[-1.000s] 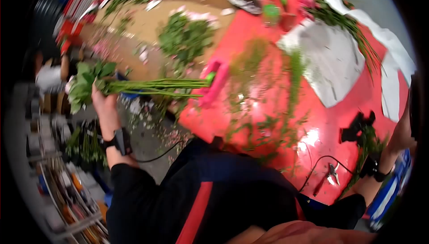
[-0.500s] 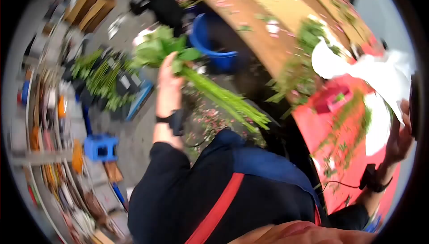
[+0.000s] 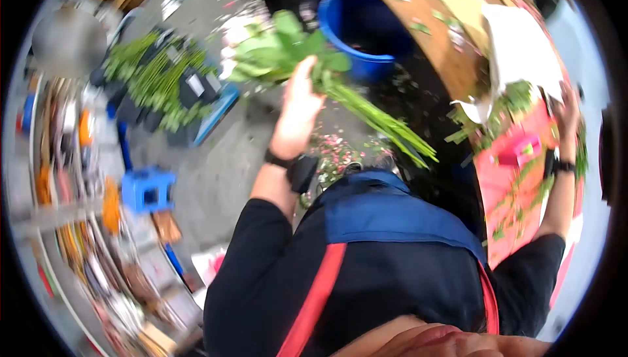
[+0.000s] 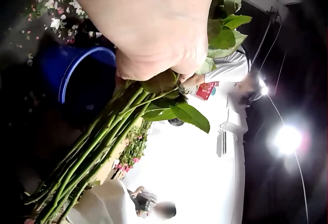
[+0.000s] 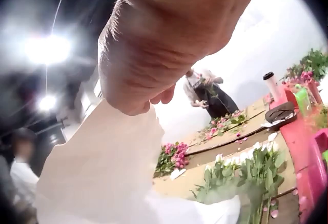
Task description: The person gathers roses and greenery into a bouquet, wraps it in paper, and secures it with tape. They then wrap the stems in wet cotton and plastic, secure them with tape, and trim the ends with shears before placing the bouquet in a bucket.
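Bunch of flowers (image 3: 340, 92) in my left hand (image 3: 301, 105), clear of the table

Left side: my fingers are clamped round the stems just below the leaves. Pale blooms point away to the left, and the bare green stems slant down to the right, above a floor strewn with petals (image 3: 337, 154). The blue bucket (image 3: 376, 57) stands on the floor near the bunch; the left wrist view also shows it beside the stems.

Right side: my right hand (image 3: 567, 115) is raised over the table (image 3: 500, 226). Its fingers are curled and pinch the edge of a white sheet (image 3: 523, 53), which hangs from them; the exact placing of each fingertip cannot be told.

Surroundings: a pink object (image 3: 513, 151) and loose greenery lie on the table's red part. White flowers (image 5: 246, 167) and pink flowers (image 5: 177, 157) lie on its brown part, with a person (image 5: 210, 93) standing beyond. Leafy stems (image 3: 147, 85) and a blue stool (image 3: 140, 180) are on the floor to the left.
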Demonstrator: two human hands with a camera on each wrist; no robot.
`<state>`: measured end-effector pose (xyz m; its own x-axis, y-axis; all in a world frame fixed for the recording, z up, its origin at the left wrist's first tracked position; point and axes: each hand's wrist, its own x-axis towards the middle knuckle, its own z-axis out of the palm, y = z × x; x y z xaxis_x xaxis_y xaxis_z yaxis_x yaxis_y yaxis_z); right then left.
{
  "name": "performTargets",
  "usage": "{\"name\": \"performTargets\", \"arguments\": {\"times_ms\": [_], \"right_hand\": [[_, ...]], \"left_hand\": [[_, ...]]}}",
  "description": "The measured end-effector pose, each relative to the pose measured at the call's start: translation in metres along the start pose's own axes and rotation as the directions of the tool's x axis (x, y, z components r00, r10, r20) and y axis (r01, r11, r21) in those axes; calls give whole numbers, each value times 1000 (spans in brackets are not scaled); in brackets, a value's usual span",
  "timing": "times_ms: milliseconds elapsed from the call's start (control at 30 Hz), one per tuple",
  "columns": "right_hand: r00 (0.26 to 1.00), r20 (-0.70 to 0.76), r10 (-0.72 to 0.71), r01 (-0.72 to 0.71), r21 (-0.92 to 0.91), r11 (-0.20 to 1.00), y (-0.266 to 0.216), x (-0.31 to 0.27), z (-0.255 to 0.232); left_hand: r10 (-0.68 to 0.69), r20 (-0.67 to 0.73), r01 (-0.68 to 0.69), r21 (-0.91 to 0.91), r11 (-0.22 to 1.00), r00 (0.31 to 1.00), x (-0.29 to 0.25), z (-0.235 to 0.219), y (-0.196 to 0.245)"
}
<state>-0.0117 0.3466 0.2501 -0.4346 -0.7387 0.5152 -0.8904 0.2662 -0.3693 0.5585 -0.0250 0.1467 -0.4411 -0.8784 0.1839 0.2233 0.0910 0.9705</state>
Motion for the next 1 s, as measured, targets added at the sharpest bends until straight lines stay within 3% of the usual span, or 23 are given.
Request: {"name": "performTargets", "arguments": {"times_ms": [33,67,133,200,267,300,333,400,433,533,600,667,733,800,867,900,933,967,1000], "right_hand": [[999,13,49,-46,-166,985,-9,0,-16],[996,-80,50,-58,-101,993,-5,0,-21],[979,-198,50,-75,-122,990,-6,8,-33],[949,-316,3,0,8,1000,-42,23,-39],[929,-367,40,14,142,990,-60,41,-46],[909,-418,-4,51,103,993,-62,46,-47],[893,-448,-32,83,95,992,-64,46,-48],[858,-505,-89,147,77,986,-68,38,-52],[877,-479,-23,50,42,998,-60,24,-57],[831,-554,-48,57,-1,998,-35,-15,-57],[829,-553,88,12,174,985,-18,-41,-32],[952,-237,193,-248,-230,941,2,-72,-2],[892,-45,450,-449,31,893,3,-85,26],[927,-14,374,-367,-228,902,-2,-79,32],[817,-1,577,-573,-116,812,-48,-53,30],[888,-49,458,-459,-23,888,-28,-64,52],[880,-23,474,-474,-63,878,-46,-62,66],[839,140,527,-541,105,834,-105,-33,61],[814,255,523,-576,226,786,-134,-21,75]], "left_hand": [[-294,52,293,-337,895,955,19,9,1],[-560,98,486,-633,602,822,37,17,3],[-568,142,530,-590,609,811,55,37,-6],[-606,184,589,-561,582,774,72,49,-9],[-545,256,585,-544,601,798,90,73,-3],[-529,258,573,-548,610,809,98,85,-1],[-575,315,646,-512,566,755,108,90,1],[-564,227,573,-591,568,794,116,110,10],[-557,227,569,-586,577,799,119,121,14],[-538,226,560,-559,611,812,127,148,24],[-530,248,575,-508,641,811,132,166,29],[-534,297,606,-494,624,792,142,186,24],[-494,383,625,-453,636,781,152,210,20],[-499,387,630,-423,651,775,161,238,8],[-538,440,693,-385,610,719,167,268,-7],[-548,460,710,-344,615,698,169,282,-20],[-559,451,710,-317,629,696,164,306,-19],[-556,486,725,-291,625,674,158,328,-18],[-555,522,741,-263,618,648,153,348,-21]]}}
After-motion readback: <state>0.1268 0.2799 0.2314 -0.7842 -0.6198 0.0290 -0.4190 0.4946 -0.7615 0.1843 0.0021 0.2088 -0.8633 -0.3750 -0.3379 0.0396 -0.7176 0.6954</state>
